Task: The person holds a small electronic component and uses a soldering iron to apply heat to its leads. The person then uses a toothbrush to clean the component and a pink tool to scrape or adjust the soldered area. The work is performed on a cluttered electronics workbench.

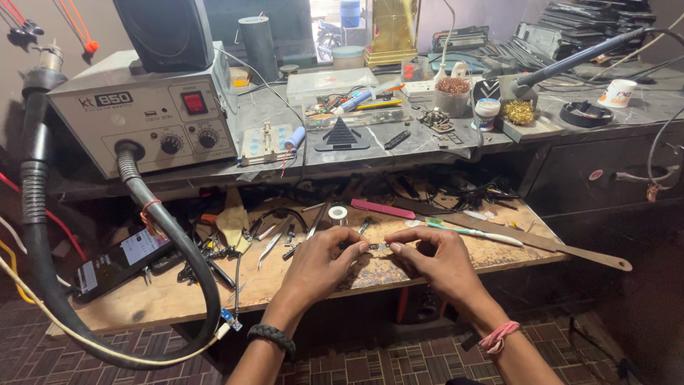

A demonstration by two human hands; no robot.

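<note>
Beside both hands (pixel 377 260), tweezers (pixel 269 247), toothbrush (pixel 474 232), hose (pixel 178 246).

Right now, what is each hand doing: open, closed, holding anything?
Left hand: fingers pinched shut on one end of a small dark part.
Right hand: fingers pinched on the other end of the same part.

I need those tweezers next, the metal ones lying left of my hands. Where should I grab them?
Pinch the tweezers at the wider upper end with your left hand, coming from above. They lie flat on the wooden bench, with the pointed tips toward you.
</note>
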